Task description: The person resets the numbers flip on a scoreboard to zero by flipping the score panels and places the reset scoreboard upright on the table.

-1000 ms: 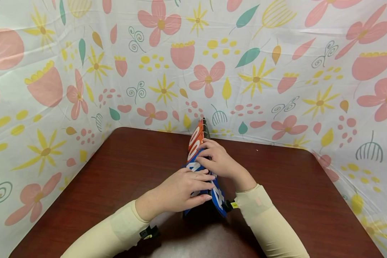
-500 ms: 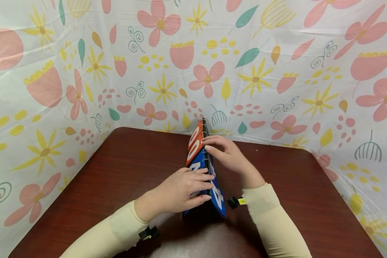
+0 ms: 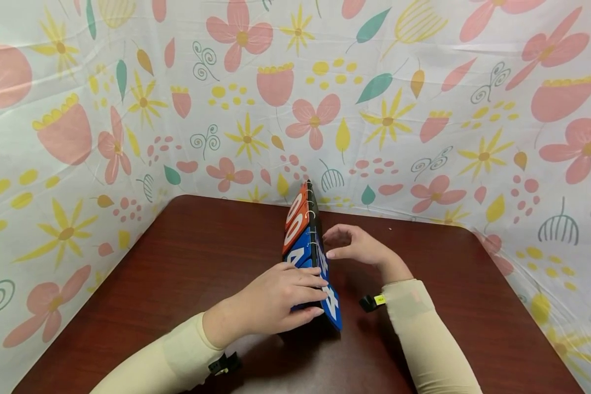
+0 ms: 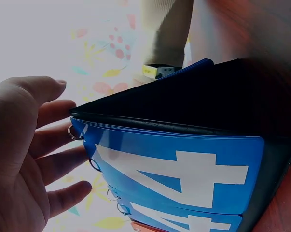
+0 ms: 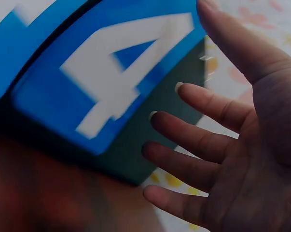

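Observation:
A tent-shaped flip scoreboard (image 3: 315, 219) stands on the table, its number cards ring-bound along the top ridge. Its left face shows orange cards with 0s (image 3: 295, 216) at the far end and blue cards nearer. Blue cards with white 4s (image 3: 333, 306) hang on the right face; beyond them a bare dark panel (image 5: 159, 116) shows in the right wrist view. My left hand (image 3: 276, 298) lies over the near end of the ridge, fingers extended across the rings. Beside the right face, my right hand (image 3: 361, 249) is held with loosely bent, spread fingers and nothing in them.
The dark red-brown table (image 3: 202, 257) carries the scoreboard near its middle. A white flower-printed cloth (image 3: 177, 82) hangs behind the table and along its sides. Small black cameras (image 3: 371, 302) are strapped at both wrists.
My right hand has come off the cards and the ridge and moved right and down beside the right face. The blue cards now hang flat there. My left hand stays on the ridge.

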`<state>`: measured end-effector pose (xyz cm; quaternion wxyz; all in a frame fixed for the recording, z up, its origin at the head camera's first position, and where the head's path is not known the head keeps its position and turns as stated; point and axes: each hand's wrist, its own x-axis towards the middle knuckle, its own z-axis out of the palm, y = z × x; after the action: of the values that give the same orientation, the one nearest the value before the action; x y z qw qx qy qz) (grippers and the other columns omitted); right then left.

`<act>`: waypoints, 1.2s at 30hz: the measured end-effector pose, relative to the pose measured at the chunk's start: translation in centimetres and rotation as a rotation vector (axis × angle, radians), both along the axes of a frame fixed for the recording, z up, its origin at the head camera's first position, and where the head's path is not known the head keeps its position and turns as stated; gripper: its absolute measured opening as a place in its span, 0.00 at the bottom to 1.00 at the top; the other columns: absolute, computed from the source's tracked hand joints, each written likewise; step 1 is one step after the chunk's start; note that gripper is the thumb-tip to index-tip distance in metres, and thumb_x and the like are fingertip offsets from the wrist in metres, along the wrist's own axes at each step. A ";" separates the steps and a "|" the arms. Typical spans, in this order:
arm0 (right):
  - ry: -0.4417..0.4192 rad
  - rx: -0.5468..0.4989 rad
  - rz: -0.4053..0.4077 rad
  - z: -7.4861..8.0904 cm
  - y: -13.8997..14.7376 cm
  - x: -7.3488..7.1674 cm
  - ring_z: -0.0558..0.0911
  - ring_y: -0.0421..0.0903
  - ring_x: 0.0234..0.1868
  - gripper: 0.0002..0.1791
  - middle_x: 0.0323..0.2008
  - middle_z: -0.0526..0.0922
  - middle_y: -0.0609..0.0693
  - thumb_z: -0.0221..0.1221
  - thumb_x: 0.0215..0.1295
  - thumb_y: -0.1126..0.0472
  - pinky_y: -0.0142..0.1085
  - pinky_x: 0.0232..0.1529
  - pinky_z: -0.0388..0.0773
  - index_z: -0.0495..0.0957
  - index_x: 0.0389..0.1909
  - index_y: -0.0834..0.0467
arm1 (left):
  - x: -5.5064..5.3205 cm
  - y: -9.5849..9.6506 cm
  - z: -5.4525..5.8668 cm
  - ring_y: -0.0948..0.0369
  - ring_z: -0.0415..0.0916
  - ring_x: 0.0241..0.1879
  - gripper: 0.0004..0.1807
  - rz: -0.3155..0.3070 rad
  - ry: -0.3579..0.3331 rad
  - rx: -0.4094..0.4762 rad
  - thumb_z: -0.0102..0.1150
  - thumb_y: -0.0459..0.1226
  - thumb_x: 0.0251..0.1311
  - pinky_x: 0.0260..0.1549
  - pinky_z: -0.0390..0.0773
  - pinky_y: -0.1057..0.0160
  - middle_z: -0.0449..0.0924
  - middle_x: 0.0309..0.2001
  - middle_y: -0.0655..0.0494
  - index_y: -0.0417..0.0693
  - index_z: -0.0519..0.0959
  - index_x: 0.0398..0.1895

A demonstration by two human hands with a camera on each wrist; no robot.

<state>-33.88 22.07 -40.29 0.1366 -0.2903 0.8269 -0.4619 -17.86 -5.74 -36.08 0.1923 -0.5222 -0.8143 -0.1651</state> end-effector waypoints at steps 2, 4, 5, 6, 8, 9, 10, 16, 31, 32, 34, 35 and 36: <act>-0.023 0.002 0.000 -1.0 -0.2 -0.4 0.81 0.58 0.62 0.30 0.59 0.82 0.60 0.71 0.63 0.55 0.46 0.60 0.81 0.75 0.62 0.62 | 0.1 0.0 -0.1 0.63 0.74 0.70 0.18 0.005 0.004 -0.016 0.58 0.51 0.73 0.65 0.76 0.52 0.84 0.61 0.62 0.58 0.86 0.58; -0.025 -0.007 -0.002 -2.0 -0.3 -0.7 0.80 0.59 0.61 0.30 0.58 0.82 0.60 0.71 0.62 0.55 0.44 0.60 0.80 0.74 0.62 0.61 | 0.1 0.0 -0.1 0.63 0.74 0.71 0.18 0.008 0.012 -0.029 0.56 0.52 0.74 0.64 0.76 0.54 0.84 0.62 0.62 0.58 0.86 0.58; -0.023 -0.009 -0.010 -2.5 -0.4 -0.9 0.80 0.58 0.60 0.30 0.58 0.82 0.60 0.71 0.62 0.55 0.42 0.59 0.80 0.74 0.62 0.60 | 0.1 0.0 -0.2 0.64 0.73 0.71 0.18 0.010 0.012 -0.031 0.56 0.52 0.74 0.64 0.76 0.54 0.84 0.62 0.62 0.58 0.85 0.58; -0.024 -0.016 -0.014 -2.9 -0.4 -1.0 0.81 0.57 0.59 0.29 0.57 0.82 0.60 0.71 0.62 0.55 0.40 0.59 0.79 0.74 0.62 0.60 | 0.1 0.0 -0.2 0.64 0.73 0.71 0.19 0.010 0.012 -0.032 0.56 0.52 0.74 0.64 0.76 0.55 0.84 0.62 0.62 0.59 0.85 0.58; -0.026 -0.022 -0.026 -3.4 -0.6 -1.0 0.81 0.56 0.56 0.29 0.55 0.83 0.60 0.71 0.62 0.56 0.38 0.57 0.79 0.74 0.60 0.61 | 0.2 0.0 -0.3 0.64 0.73 0.71 0.19 0.011 0.010 -0.031 0.56 0.53 0.74 0.63 0.76 0.56 0.83 0.63 0.63 0.59 0.85 0.59; -0.027 -0.024 -0.028 -3.5 -0.6 -1.0 0.82 0.55 0.55 0.28 0.53 0.83 0.60 0.71 0.62 0.56 0.38 0.56 0.79 0.74 0.59 0.61 | 0.2 0.0 -0.3 0.65 0.73 0.71 0.19 0.011 0.009 -0.030 0.56 0.53 0.74 0.64 0.76 0.56 0.83 0.63 0.63 0.59 0.85 0.59; -0.029 -0.023 -0.031 -3.6 -0.7 -1.0 0.82 0.54 0.53 0.27 0.52 0.83 0.60 0.71 0.62 0.56 0.38 0.55 0.80 0.74 0.58 0.60 | 0.1 0.0 -0.3 0.65 0.73 0.71 0.18 0.010 0.008 -0.027 0.56 0.52 0.74 0.64 0.76 0.55 0.83 0.62 0.63 0.59 0.85 0.59; -0.023 0.005 -0.034 -3.8 -0.8 -1.0 0.82 0.50 0.43 0.20 0.42 0.85 0.57 0.71 0.62 0.54 0.40 0.47 0.79 0.78 0.49 0.59 | -0.3 0.0 -0.5 0.64 0.72 0.72 0.16 0.006 0.011 0.023 0.63 0.47 0.69 0.65 0.76 0.51 0.85 0.61 0.64 0.60 0.86 0.57; -0.034 0.011 -0.035 -4.2 0.3 -1.5 0.69 0.43 0.23 0.16 0.18 0.68 0.44 0.68 0.67 0.58 0.34 0.27 0.67 0.76 0.25 0.62 | -1.6 -0.1 -1.1 0.58 0.68 0.75 0.20 0.015 -0.009 0.048 0.62 0.48 0.70 0.70 0.71 0.49 0.79 0.67 0.57 0.57 0.83 0.62; -0.035 0.005 -0.037 -4.2 0.4 -1.6 0.70 0.43 0.23 0.17 0.17 0.67 0.44 0.68 0.67 0.58 0.34 0.27 0.67 0.75 0.24 0.62 | -1.6 -0.1 -1.1 0.58 0.68 0.75 0.20 0.015 -0.010 0.045 0.62 0.48 0.70 0.70 0.71 0.49 0.80 0.67 0.56 0.57 0.83 0.62; -0.039 -0.009 -0.043 -4.1 0.7 -1.6 0.70 0.44 0.24 0.17 0.17 0.68 0.44 0.67 0.68 0.58 0.34 0.28 0.68 0.75 0.23 0.63 | -1.6 -0.2 -1.0 0.57 0.69 0.75 0.19 0.014 -0.015 0.042 0.62 0.48 0.70 0.70 0.71 0.49 0.81 0.65 0.56 0.57 0.84 0.61; -0.042 -0.018 -0.042 -4.0 0.8 -1.6 0.71 0.44 0.24 0.18 0.17 0.68 0.44 0.67 0.68 0.58 0.34 0.29 0.68 0.75 0.23 0.63 | -1.6 -0.2 -1.0 0.57 0.70 0.74 0.19 0.012 -0.019 0.043 0.62 0.48 0.70 0.70 0.71 0.49 0.82 0.65 0.56 0.56 0.84 0.60; -0.041 -0.027 -0.040 -4.0 0.9 -1.6 0.71 0.45 0.24 0.18 0.17 0.68 0.44 0.67 0.68 0.58 0.35 0.29 0.69 0.76 0.23 0.64 | -1.6 -0.2 -1.0 0.57 0.70 0.74 0.19 0.013 -0.023 0.043 0.63 0.48 0.70 0.70 0.71 0.48 0.82 0.64 0.56 0.56 0.84 0.60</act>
<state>-35.51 23.00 -44.24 0.1406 -0.2660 0.8232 -0.4814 -19.43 -5.96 -37.08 0.1951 -0.5109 -0.8159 -0.1875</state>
